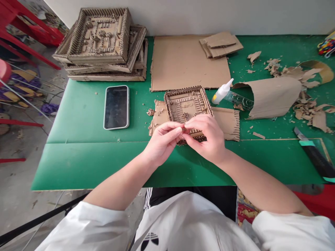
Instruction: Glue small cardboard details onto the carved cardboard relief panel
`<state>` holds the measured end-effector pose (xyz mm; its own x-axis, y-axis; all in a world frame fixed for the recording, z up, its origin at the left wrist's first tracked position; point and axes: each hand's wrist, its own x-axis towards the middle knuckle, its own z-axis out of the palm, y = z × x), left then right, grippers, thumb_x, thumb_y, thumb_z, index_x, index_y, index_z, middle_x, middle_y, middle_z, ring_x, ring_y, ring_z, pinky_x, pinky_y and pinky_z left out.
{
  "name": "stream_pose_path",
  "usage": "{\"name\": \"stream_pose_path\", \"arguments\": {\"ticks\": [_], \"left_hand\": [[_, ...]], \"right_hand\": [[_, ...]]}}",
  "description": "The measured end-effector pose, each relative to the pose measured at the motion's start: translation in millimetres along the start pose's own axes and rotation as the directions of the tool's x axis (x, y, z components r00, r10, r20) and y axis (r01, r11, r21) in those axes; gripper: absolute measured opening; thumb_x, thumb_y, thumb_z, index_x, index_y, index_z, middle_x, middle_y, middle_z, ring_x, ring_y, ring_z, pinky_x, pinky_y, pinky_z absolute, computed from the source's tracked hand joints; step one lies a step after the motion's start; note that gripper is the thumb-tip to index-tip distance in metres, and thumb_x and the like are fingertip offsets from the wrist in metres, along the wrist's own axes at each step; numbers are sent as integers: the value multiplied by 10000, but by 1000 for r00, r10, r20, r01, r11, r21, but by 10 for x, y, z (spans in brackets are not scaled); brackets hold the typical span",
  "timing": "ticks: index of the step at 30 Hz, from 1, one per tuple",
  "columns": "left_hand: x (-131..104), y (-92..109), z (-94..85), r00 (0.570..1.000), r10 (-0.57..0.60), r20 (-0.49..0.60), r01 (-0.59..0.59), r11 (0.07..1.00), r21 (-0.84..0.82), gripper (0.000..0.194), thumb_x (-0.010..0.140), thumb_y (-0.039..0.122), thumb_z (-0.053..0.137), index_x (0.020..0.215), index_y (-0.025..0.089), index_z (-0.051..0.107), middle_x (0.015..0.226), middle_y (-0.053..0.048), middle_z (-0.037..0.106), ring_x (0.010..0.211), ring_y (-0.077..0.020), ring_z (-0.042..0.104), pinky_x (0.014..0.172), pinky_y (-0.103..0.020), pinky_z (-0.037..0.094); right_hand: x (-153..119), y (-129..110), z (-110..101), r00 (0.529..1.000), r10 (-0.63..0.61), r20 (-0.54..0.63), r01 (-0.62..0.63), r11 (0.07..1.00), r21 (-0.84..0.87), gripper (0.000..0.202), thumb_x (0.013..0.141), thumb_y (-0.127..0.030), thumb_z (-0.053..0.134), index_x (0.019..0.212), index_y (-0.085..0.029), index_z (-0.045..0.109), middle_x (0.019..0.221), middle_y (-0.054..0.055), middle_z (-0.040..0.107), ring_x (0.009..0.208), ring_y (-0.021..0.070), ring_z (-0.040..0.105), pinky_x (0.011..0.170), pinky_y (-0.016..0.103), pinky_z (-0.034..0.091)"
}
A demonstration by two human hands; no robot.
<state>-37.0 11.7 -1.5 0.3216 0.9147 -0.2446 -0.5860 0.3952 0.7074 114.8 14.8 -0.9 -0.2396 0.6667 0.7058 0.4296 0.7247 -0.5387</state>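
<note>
My left hand and my right hand meet fingertip to fingertip. Between them they pinch a small brown piece of cardboard, mostly covered by the fingers. Just beyond and beneath the hands sits a small square cardboard model with corrugated walls and tiny raised parts inside. It rests on a torn cardboard strip that sticks out on both sides. A white glue bottle with a pointed nozzle leans beside the model's right corner.
Stacked cardboard models stand at the back left, near a phone. Behind lies a flat cardboard sheet with smaller pieces. At right are a curled cardboard sheet, a clear ruler, scraps and a utility knife.
</note>
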Motion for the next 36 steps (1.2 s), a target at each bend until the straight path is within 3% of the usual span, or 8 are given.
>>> {"name": "stream_pose_path", "arguments": {"ticks": [7,13,23,26,29,32,36], "left_hand": [[19,-1,-18,995,91,-38,-88,993,85,135,671,294,788,718,197,706,654,25,670,624,-65,610,675,-187,514],[9,4,-49,984,171,-43,-158,964,212,138,726,295,749,749,184,671,661,19,655,648,-71,606,666,-178,479],[-5,49,-58,959,280,50,-260,789,557,141,766,314,700,757,177,668,758,-14,651,654,-92,561,603,-198,443],[-3,79,-70,948,312,67,-265,650,712,117,762,303,700,771,187,692,719,-13,661,628,-105,562,590,-214,435],[18,94,-102,912,352,209,-342,374,862,62,777,266,677,787,215,711,725,-10,681,667,-136,580,654,-251,451],[53,89,-134,853,343,394,-452,108,885,87,812,248,630,804,235,716,761,-15,701,729,-159,589,718,-283,454],[94,63,-155,816,248,522,-521,-76,850,139,851,282,582,830,236,711,764,-36,704,739,-176,570,709,-304,416]], "right_hand": [[53,28,-71,999,9,-52,-10,1000,-6,299,790,-197,636,1058,-265,522,911,26,646,852,189,607,753,378,520],[44,120,-116,991,101,-89,-96,994,56,266,803,-200,610,1055,-248,536,918,28,631,878,183,604,769,379,524],[37,195,-142,986,141,-90,-138,990,38,228,834,-225,576,1057,-247,535,919,26,627,868,176,595,762,368,525],[50,198,-154,988,129,-84,-129,992,8,209,840,-214,566,1045,-244,538,904,24,627,851,172,597,758,361,520],[60,206,-159,992,105,-68,-107,994,-28,186,852,-221,543,1037,-244,538,900,20,626,841,168,604,763,361,515],[67,211,-153,995,86,-45,-88,995,-45,186,861,-213,524,1044,-243,532,906,16,624,849,164,604,768,357,510],[73,208,-144,998,58,-34,-60,997,-47,183,864,-181,514,1037,-238,527,887,12,623,845,156,595,764,343,503]]}}
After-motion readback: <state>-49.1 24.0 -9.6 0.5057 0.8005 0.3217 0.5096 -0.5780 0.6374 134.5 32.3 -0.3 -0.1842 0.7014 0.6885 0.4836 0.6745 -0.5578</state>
